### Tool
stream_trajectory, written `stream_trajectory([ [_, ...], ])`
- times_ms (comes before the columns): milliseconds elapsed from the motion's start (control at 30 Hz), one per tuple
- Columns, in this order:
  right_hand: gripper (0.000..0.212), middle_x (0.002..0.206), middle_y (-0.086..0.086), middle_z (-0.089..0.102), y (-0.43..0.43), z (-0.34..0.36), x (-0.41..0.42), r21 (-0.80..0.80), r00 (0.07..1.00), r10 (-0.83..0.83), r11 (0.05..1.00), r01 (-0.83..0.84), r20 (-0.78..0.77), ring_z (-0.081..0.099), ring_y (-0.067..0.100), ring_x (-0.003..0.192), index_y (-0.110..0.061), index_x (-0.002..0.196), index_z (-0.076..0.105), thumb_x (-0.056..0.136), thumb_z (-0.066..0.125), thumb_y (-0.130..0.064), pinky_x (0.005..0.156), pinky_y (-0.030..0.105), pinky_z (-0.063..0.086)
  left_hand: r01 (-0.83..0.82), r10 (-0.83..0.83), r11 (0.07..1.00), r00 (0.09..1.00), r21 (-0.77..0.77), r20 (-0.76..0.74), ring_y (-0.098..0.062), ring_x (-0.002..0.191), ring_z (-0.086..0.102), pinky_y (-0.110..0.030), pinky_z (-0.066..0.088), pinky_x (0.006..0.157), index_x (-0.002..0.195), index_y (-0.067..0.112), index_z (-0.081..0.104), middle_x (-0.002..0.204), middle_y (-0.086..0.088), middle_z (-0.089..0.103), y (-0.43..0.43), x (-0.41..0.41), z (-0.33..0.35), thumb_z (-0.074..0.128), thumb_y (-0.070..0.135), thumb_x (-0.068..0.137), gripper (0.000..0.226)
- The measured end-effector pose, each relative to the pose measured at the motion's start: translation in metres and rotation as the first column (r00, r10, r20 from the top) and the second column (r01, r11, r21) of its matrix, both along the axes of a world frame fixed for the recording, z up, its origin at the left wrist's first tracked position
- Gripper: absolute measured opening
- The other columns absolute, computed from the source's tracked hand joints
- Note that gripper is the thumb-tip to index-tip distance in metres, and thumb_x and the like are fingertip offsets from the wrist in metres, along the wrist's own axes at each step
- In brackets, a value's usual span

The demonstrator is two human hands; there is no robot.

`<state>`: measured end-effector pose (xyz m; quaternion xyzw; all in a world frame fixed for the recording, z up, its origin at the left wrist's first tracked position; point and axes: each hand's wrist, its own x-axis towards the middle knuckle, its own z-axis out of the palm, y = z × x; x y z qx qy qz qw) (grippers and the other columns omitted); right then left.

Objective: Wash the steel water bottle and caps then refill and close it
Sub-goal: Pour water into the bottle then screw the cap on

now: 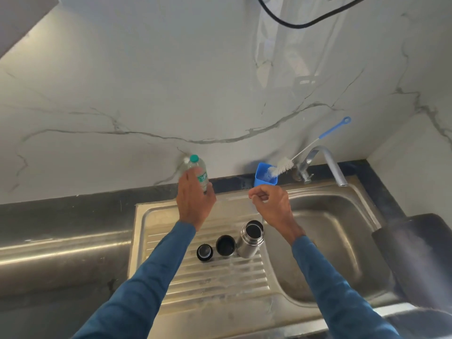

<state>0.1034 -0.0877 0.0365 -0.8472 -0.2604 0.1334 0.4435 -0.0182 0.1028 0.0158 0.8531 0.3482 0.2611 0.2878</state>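
Observation:
The steel water bottle (pixel 250 239) stands open and upright on the ribbed drainboard (pixel 171 243). Left of it lie two dark caps: a larger cup-like cap (pixel 225 245) and a smaller cap (pixel 204 252). My left hand (pixel 194 203) grips a clear plastic water bottle (pixel 199 171) with a green cap at the back edge of the drainboard. My right hand (pixel 271 204) hovers above the drainboard just in front of a blue cup, fingers curled and holding nothing that I can see.
A blue cup (pixel 265 177) holding a bottle brush (pixel 308 149) with a blue handle stands by the wall. The tap (pixel 330 162) reaches over the sink basin (pixel 327 231). A dark object (pixel 415 253) sits at the right counter edge.

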Motion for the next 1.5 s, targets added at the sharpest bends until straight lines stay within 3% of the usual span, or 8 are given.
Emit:
stream_trajectory([
  [167,0.020,0.088,-0.009,0.079,0.006,0.002,0.005,0.004,0.998,0.014,1.000,-0.014,-0.059,0.071,-0.003,0.082,-0.014,0.094,0.082,0.092,0.067,-0.001,0.075,0.004,0.050,-0.151,0.151,0.988,0.986,-0.003,-0.072,-0.032,0.123,0.048,-0.035,0.048,0.099,0.142,0.003,0.042,0.137,-0.017,0.048,0.038,0.036,-0.006,0.082,0.024,0.085,0.072],
  [367,0.018,0.088,-0.014,0.079,0.006,0.006,0.018,0.020,0.987,-0.005,1.000,0.009,-0.163,0.074,0.002,0.079,-0.020,0.094,0.082,0.093,0.069,-0.007,0.069,0.014,0.056,-0.126,0.113,0.990,0.978,-0.064,-0.177,-0.040,0.127,0.047,-0.054,0.051,0.100,0.136,0.004,0.051,0.134,-0.021,0.051,0.067,0.065,-0.018,0.061,0.031,0.103,0.043],
  [700,0.013,0.094,-0.013,0.079,-0.002,0.021,0.031,0.082,0.984,-0.003,0.997,0.017,-0.176,0.074,0.000,0.083,-0.020,0.099,0.082,0.091,0.076,-0.011,0.073,0.014,0.056,0.068,-0.062,0.996,0.993,0.051,-0.097,-0.032,0.108,0.061,-0.039,0.053,0.087,0.120,0.015,0.072,0.112,-0.008,0.064,0.045,0.049,0.006,0.069,0.035,0.100,0.029],
  [933,0.093,0.128,-0.017,0.058,-0.011,0.090,0.023,0.140,0.968,0.251,0.957,-0.253,0.028,0.060,0.002,0.108,-0.024,0.147,0.048,0.070,0.097,-0.044,0.087,0.010,0.046,0.462,-0.480,0.877,0.846,0.131,0.230,-0.010,0.093,0.062,-0.028,0.050,0.080,0.119,0.020,0.077,0.102,0.004,0.069,-0.027,0.053,0.146,0.077,0.041,0.094,0.032],
  [1133,0.051,0.092,-0.002,0.076,-0.058,0.150,0.034,0.310,0.985,0.110,0.939,-0.146,0.131,0.071,0.015,0.079,-0.020,0.113,0.070,0.074,0.096,-0.041,0.069,0.037,0.058,0.640,-0.539,0.758,0.721,-0.123,0.436,-0.022,0.105,0.070,-0.034,0.057,0.084,0.114,0.014,0.079,0.109,-0.001,0.077,-0.100,0.062,0.213,0.077,0.024,0.098,0.020],
  [1267,0.025,0.084,0.007,0.075,-0.106,0.162,0.025,0.389,0.968,0.245,0.898,-0.204,-0.058,0.072,0.019,0.077,-0.012,0.097,0.071,0.081,0.091,-0.013,0.070,0.034,0.057,0.784,-0.665,0.576,0.614,-0.232,0.425,-0.016,0.125,0.068,-0.031,0.055,0.099,0.132,0.008,0.071,0.129,-0.001,0.074,-0.129,0.064,0.217,0.063,0.021,0.106,0.031],
  [1400,0.026,0.091,0.005,0.077,-0.140,0.158,0.020,0.401,0.891,0.433,0.846,-0.351,-0.134,0.076,0.024,0.086,-0.015,0.096,0.073,0.081,0.084,0.004,0.080,0.036,0.059,0.837,-0.739,0.444,0.544,-0.320,0.397,-0.023,0.127,0.068,-0.043,0.054,0.109,0.133,0.008,0.071,0.130,-0.004,0.075,-0.152,0.056,0.218,0.060,0.021,0.105,0.033],
  [1500,0.027,0.094,0.006,0.077,-0.154,0.155,0.015,0.409,0.889,0.431,0.847,-0.339,-0.156,0.075,0.026,0.087,-0.018,0.098,0.074,0.078,0.085,-0.002,0.081,0.039,0.059,0.795,-0.665,0.490,0.606,-0.357,0.436,-0.035,0.113,0.074,-0.059,0.055,0.103,0.124,0.010,0.077,0.118,-0.009,0.079,-0.171,0.050,0.213,0.066,0.019,0.103,0.025],
])
